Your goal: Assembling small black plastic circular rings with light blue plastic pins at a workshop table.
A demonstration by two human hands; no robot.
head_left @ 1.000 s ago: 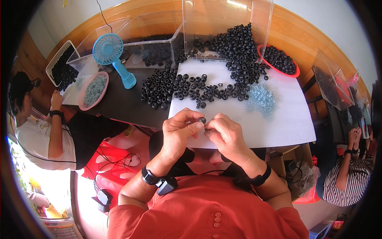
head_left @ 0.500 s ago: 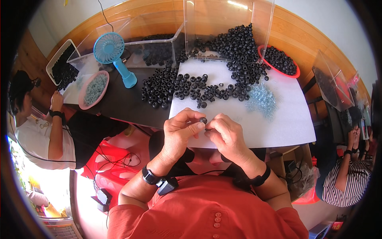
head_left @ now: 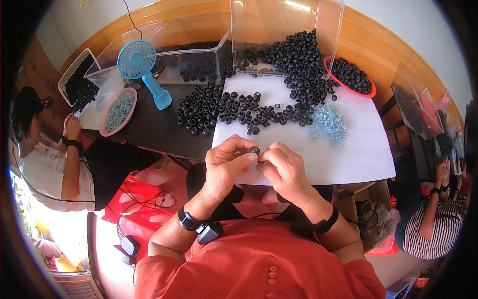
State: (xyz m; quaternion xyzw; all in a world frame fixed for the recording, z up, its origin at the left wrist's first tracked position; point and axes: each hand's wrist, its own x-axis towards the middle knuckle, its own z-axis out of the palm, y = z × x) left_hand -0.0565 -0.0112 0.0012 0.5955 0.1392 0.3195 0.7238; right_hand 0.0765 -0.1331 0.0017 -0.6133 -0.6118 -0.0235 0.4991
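Just off the front edge of the white sheet, my left hand pinches a small round black part between thumb and fingertips. Close against it, my right hand is closed in a pinch too; a tiny dark bit shows at its fingertips, too small to name. Beyond my hands, loose black round parts with holes spread over the sheet and the dark table. To their right lies a heap of tiny clear bluish pieces.
A clear bin spills black parts at the back, beside a red bowl of them. To the left stand a blue fan, a pink bowl and a white basket. People sit at left and right.
My hands stay nearly still, holding the same pinch. At the left, the other person's hand and forearm have shifted slightly.
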